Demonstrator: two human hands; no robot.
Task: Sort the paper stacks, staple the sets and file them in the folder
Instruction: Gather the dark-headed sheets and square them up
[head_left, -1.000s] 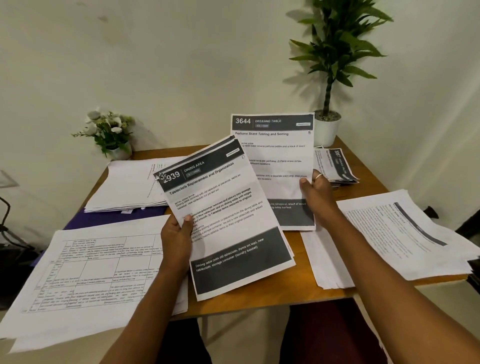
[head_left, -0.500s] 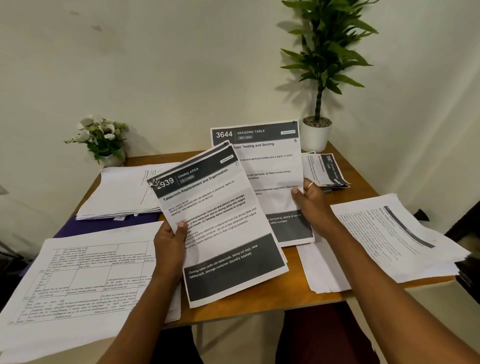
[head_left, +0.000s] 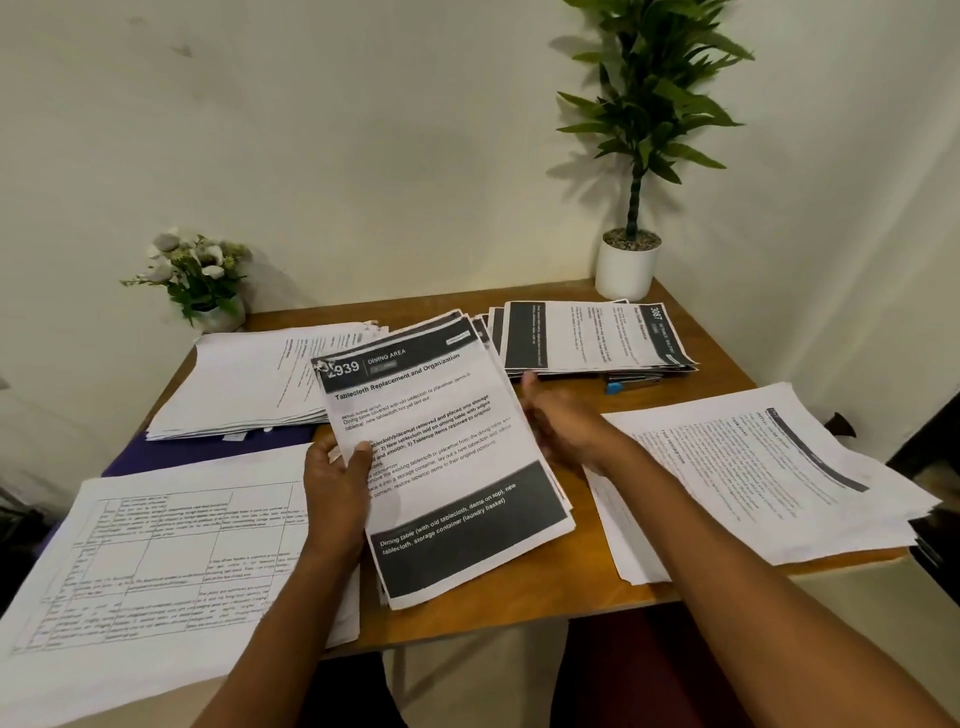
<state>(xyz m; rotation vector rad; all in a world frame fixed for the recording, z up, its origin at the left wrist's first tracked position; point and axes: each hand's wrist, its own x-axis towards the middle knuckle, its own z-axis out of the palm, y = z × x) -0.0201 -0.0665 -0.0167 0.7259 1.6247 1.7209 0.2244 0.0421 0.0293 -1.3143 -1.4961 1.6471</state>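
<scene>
At the far left a stack of gridded sheets overhangs the table edge. Behind it a purple cover, likely the folder, shows under a white stack, with a small flower pot by the wall.

The left hand grips the set headed "2939 Dining Area" at its left edge. The thumb is curled over the top page and the fingers are underneath. The set is held tilted above the table's middle, its far end fanned slightly.

The right hand is at the set's right edge with its thumb raised clear of the page. Its fingers are hidden behind the paper, so I cannot tell whether they pinch it or merely steady it.

Behind it lies a banded stack with a dark, blue-tipped object just in front (perhaps the stapler). A plant stands in the corner, and another printed stack lies at the right.

The set should be light but floppy, and its loose pages are likely to slide apart. It would be best held at both long edges and tapped square on the table, with one corner then pinched firmly for the staple.
</scene>
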